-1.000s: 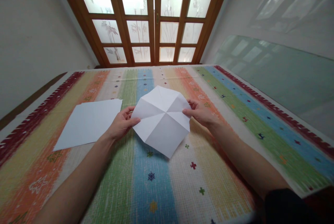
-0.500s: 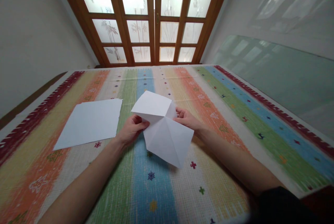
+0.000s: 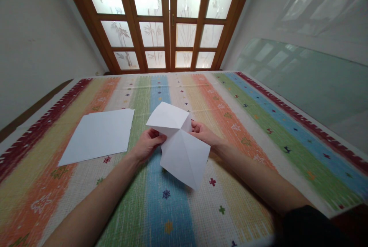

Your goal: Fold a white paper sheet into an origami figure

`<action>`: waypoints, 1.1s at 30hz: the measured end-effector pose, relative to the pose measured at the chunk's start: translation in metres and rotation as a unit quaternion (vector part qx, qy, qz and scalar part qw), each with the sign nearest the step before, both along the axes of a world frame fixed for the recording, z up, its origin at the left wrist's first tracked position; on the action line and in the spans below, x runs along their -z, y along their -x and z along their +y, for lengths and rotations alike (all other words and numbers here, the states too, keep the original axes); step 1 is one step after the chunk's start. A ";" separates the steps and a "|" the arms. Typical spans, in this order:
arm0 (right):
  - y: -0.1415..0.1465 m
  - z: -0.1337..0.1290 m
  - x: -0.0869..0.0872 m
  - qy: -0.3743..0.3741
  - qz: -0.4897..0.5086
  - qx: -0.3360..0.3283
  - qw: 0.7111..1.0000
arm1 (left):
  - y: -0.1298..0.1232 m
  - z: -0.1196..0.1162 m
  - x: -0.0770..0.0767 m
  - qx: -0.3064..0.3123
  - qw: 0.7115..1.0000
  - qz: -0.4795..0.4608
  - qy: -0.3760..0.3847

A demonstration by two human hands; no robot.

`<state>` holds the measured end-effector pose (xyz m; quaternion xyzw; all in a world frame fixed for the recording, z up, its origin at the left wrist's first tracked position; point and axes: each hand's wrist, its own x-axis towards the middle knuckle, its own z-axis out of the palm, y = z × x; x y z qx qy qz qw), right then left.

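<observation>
A white sheet of paper (image 3: 185, 155), creased and partly folded, is held up over the tablecloth between my two hands. Its creases meet near the middle, with one square flap tilted up at the far side and another spreading toward me. My left hand (image 3: 149, 142) pinches the left side, thumb on top and fingers bent beneath. On the opposite side, my right hand (image 3: 203, 132) is closed on the paper, its fingertips partly behind a raised fold. To the left, a small stack of white paper (image 3: 99, 135) lies flat on the cloth, apart from my left hand.
A striped, patterned tablecloth (image 3: 169, 208) covers the table. Wooden doors with frosted panes (image 3: 169, 20) stand beyond the far edge. A glass panel (image 3: 310, 74) leans along the right wall, and a white wall (image 3: 37, 28) is on the left.
My hands have moved slightly closer together. The paper's sides are pushed further inward, and its near flap looks narrower, with its lower corner a little nearer me. The stack has not moved.
</observation>
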<state>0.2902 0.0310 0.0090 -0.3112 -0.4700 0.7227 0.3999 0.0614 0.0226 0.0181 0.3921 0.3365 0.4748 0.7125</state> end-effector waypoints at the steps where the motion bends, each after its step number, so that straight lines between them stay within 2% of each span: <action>1: 0.002 -0.002 0.000 0.001 0.003 0.000 1.000 | -0.001 -0.001 0.001 0.004 1.000 0.004 0.003; 10: 0.012 -0.012 0.002 0.012 -0.005 0.005 1.000 | -0.009 -0.006 0.009 -0.020 0.999 0.025 0.017; 13: 0.000 -0.002 -0.001 -0.009 -0.029 0.030 0.999 | -0.002 -0.002 0.004 -0.023 0.999 0.021 0.009; 19: -0.043 0.024 -0.020 -0.065 -0.107 0.097 0.987 | 0.024 0.010 -0.009 -0.085 0.996 0.031 0.014; 23: -0.064 0.031 -0.028 -0.082 -0.158 0.121 0.977 | 0.034 0.017 -0.013 -0.124 0.991 0.042 0.007; 27: -0.068 0.032 -0.029 -0.103 -0.175 0.116 0.972 | 0.036 0.018 -0.016 -0.131 0.990 0.059 0.003; 33: -0.066 0.031 -0.028 -0.092 -0.174 0.119 0.973 | 0.037 0.017 -0.016 -0.129 0.990 0.053 0.001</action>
